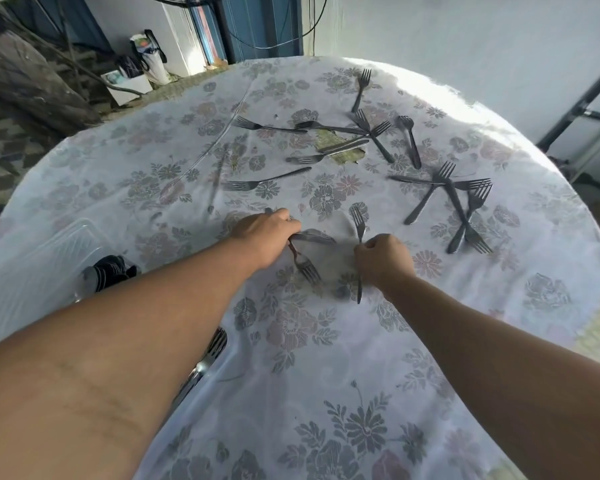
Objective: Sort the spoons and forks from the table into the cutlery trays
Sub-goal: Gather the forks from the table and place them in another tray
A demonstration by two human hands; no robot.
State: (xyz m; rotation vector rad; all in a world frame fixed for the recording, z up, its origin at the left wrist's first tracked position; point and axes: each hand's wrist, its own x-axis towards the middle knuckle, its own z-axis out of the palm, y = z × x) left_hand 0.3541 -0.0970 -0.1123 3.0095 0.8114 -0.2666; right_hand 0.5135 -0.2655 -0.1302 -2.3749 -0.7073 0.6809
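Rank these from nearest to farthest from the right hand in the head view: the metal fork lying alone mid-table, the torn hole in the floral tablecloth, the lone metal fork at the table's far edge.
From the right hand:
1. The metal fork lying alone mid-table, ahead and to the left.
2. The torn hole in the floral tablecloth, farther back.
3. The lone metal fork at the table's far edge, farthest away.

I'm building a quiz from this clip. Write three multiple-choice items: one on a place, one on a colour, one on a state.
1. Where is the clear tray?
A. at the table's left edge
B. far right
C. table centre

2. The tablecloth is:
A. plain red
B. white with flowers
C. green checks

3. The right hand:
A. lies flat, open
B. grips a fork
C. holds a cup

Answers:
1 A, it lies beside the left forearm.
2 B, a floral print covers it.
3 B, fingers close on the handle.
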